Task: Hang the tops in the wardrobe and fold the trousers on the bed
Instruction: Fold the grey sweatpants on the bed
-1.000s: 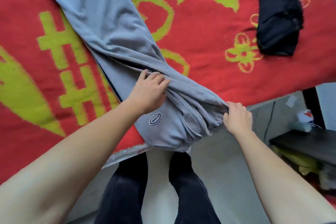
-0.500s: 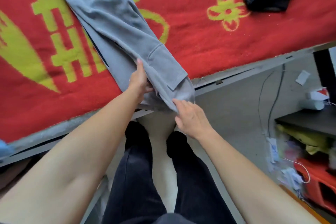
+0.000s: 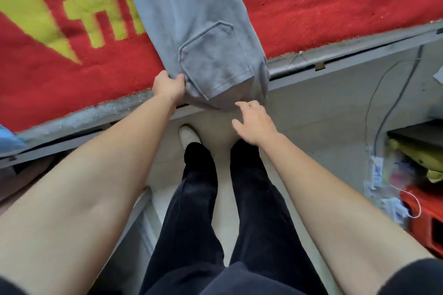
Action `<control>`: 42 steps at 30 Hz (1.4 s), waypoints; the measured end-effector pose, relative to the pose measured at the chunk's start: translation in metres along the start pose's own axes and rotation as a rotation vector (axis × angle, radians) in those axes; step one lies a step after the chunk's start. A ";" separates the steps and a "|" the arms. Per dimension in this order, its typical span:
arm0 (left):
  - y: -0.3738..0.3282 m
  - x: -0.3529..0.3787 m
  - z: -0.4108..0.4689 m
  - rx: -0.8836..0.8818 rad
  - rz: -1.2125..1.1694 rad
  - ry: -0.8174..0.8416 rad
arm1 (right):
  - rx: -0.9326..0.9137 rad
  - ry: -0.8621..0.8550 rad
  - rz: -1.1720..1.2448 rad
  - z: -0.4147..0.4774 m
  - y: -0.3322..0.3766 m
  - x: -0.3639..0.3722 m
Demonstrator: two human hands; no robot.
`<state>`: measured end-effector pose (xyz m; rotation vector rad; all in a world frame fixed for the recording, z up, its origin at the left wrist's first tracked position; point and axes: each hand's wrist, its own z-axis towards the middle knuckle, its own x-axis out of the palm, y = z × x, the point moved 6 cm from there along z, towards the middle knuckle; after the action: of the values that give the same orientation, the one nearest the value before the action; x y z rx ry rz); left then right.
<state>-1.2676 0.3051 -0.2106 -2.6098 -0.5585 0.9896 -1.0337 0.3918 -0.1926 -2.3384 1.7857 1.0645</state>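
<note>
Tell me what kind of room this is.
Most likely a bedroom, perhaps a dormitory: a red and yellow blanket covers a metal-framed bed, grey trousers lie across it, and cables trail over the floor.

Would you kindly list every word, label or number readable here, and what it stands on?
None reads clearly.
Red blanket: yellow-green character-like shape, cut off by the frame and the grey trousers; unreadable.
Grey trousers: plain pocket, no label showing.
Floor clutter at right: too blurred.
</note>
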 end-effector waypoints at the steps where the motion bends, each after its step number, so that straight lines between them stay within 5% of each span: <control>1: 0.001 0.000 -0.003 0.003 -0.018 0.008 | 0.063 -0.084 0.102 0.001 -0.010 -0.013; 5: 0.012 0.009 -0.018 -0.091 -0.183 0.108 | 0.213 -0.252 0.197 0.010 -0.037 -0.054; 10: 0.024 0.027 -0.017 -0.069 -0.293 0.177 | 0.253 -0.060 0.250 0.041 -0.054 -0.052; 14: 0.033 0.035 -0.018 -0.071 -0.379 0.234 | 0.221 -0.102 0.289 0.054 -0.070 -0.032; 19: 0.045 0.042 -0.036 -0.134 -0.540 0.325 | 0.249 -0.155 0.595 0.039 -0.081 -0.027; 26: 0.032 0.059 -0.079 -0.192 -0.607 0.446 | 0.282 0.087 1.208 0.018 -0.066 -0.033; 33: 0.044 0.072 -0.129 -0.263 -0.807 0.642 | 0.392 0.069 1.172 0.001 -0.062 -0.050; 42: 0.037 0.048 -0.184 -0.268 -0.909 0.639 | 0.279 0.150 1.118 -0.046 -0.038 -0.062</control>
<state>-1.1003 0.2699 -0.1194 -2.2235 -1.5325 -0.2022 -0.9852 0.4397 -0.1396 -1.1777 3.1157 0.5414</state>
